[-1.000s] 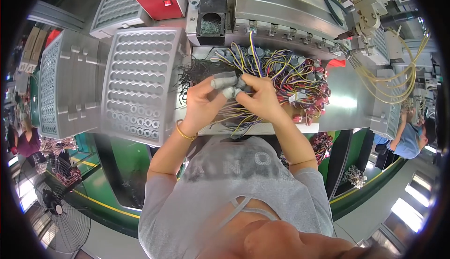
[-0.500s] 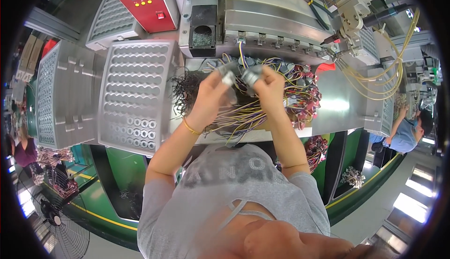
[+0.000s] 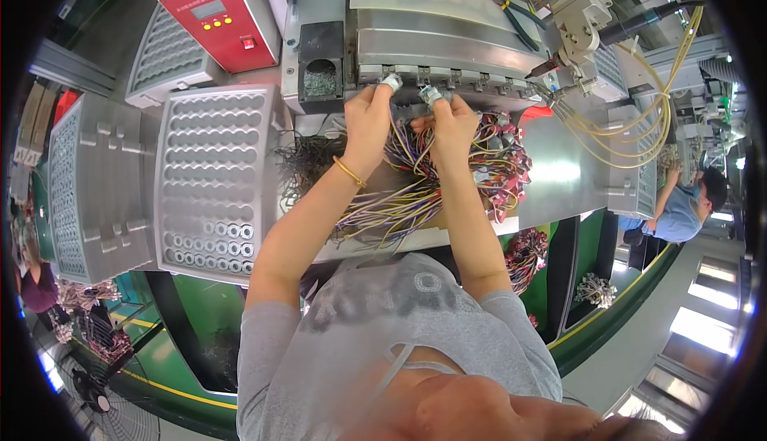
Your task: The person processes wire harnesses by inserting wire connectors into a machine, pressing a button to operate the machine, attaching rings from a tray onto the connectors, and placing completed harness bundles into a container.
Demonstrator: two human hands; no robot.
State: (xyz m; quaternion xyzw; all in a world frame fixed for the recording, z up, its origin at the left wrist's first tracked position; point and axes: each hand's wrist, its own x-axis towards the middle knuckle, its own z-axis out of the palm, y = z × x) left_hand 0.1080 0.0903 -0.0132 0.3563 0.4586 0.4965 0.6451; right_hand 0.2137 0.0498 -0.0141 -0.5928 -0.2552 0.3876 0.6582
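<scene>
in the head view, the person's left hand (image 3: 369, 121) is at the row of metal clips (image 3: 481, 81); thumb and finger look drawn together, but whether anything is between them cannot be told. the right hand (image 3: 452, 125), just beside it, seems to pinch a small pale part (image 3: 431, 94) in front of the same row. below both lie tangled wires (image 3: 391, 208).

a wire snagged on its neighbours could tug the part askew; a slack pinch could drop it into the tangle; and with the hands so close, one could knock the other.

counted: two hands, one pale part at the right fingertips, one gold bracelet (image 3: 349, 172), one pair of pliers (image 3: 519, 28), one black block (image 3: 319, 41), and one red control box (image 3: 224, 37) with three yellow buttons (image 3: 217, 24) and one red switch (image 3: 248, 43). the wires overlap too much to count, and fingers hide some clips.
</scene>
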